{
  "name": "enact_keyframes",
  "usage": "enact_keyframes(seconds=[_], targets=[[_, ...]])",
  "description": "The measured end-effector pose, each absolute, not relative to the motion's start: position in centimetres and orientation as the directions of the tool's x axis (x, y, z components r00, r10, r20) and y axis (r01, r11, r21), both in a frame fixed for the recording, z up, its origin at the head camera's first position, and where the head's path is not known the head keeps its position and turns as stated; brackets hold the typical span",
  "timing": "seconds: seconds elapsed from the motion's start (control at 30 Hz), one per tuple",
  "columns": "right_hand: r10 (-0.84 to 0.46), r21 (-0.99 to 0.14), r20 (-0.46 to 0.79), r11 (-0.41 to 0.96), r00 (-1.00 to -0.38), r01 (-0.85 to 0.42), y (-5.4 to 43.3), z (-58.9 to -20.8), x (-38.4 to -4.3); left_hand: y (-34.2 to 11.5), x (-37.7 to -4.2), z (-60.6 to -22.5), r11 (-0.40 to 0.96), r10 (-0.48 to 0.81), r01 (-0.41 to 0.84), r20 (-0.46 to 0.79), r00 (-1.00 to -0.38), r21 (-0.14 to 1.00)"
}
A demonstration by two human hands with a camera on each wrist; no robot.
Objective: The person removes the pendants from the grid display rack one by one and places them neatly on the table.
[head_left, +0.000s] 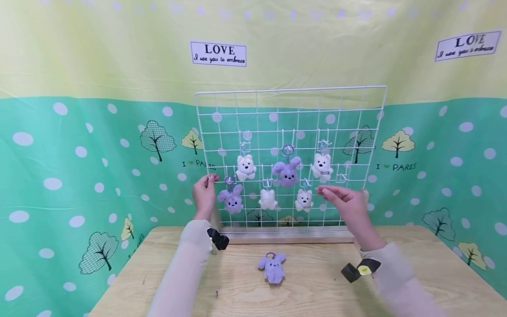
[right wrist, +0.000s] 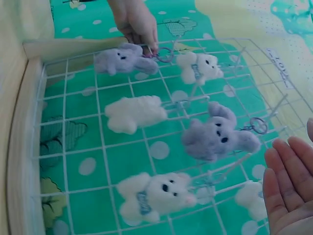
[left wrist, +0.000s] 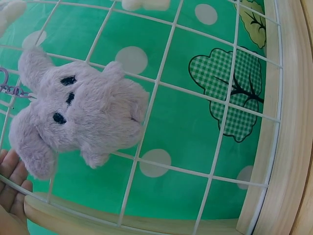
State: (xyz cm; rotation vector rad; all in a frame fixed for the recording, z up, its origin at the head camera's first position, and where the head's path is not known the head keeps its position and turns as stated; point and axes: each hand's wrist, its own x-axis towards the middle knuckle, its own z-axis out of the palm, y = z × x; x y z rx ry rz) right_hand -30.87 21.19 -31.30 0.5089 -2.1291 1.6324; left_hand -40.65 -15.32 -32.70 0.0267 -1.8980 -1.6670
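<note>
My left hand (head_left: 204, 193) holds the left edge of a white wire grid (head_left: 291, 89) between curled fingers and thumb, beside a purple plush rabbit keychain (head_left: 233, 200). In the left wrist view that plush rabbit (left wrist: 88, 107) hangs close by, its ring partly cut off. The right hand (head_left: 345, 204) is held in front of the grid, fingers straight, fingertips near a white plush bear keychain (head_left: 304, 200). Its palm shows in the right wrist view, with nothing in it. Another purple rabbit (head_left: 287, 172) and several white bears, one (head_left: 268, 200) with its face turned away, hang from hooks.
A third purple rabbit keychain (head_left: 273, 269) lies face up on the wooden table (head_left: 305, 293). A hook (head_left: 341, 178) sits on the grid's right side. The grid stands in a wooden base (head_left: 285, 237) before a green and yellow cloth (head_left: 99, 176).
</note>
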Motion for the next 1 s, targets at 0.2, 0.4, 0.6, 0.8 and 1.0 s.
enact_keyframes(seconds=[0.2, 0.4, 0.6, 0.8, 1.0], targets=[[0.024, -0.806, 0.554, 0.263, -0.832, -0.530, 21.6, -28.8, -30.9, -15.3, -40.6, -32.6, 0.211, -0.396, 0.369, 0.425, -0.814, 0.905], [0.108, -0.821, 0.537, 0.298, -0.837, -0.488, 21.9, -27.1, -32.3, -15.2, -40.3, -32.4, 0.214, -0.393, 0.373, 0.429, -0.814, 0.903], [0.216, -0.853, 0.501, 0.288, -0.838, -0.435, 21.6, -26.0, -34.0, -15.2, -40.5, -32.4, 0.202, -0.390, 0.374, 0.425, -0.817, 0.905], [0.257, -0.837, 0.524, 0.333, -0.812, -0.435, 21.3, -25.0, -34.7, -15.2, -40.5, -32.3, 0.190, -0.404, 0.364, 0.410, -0.818, 0.912], [0.296, -0.825, 0.539, 0.373, -0.789, -0.424, 21.2, -24.7, -35.5, -15.4, -40.4, -32.1, 0.149, -0.392, 0.346, 0.376, -0.839, 0.926]])
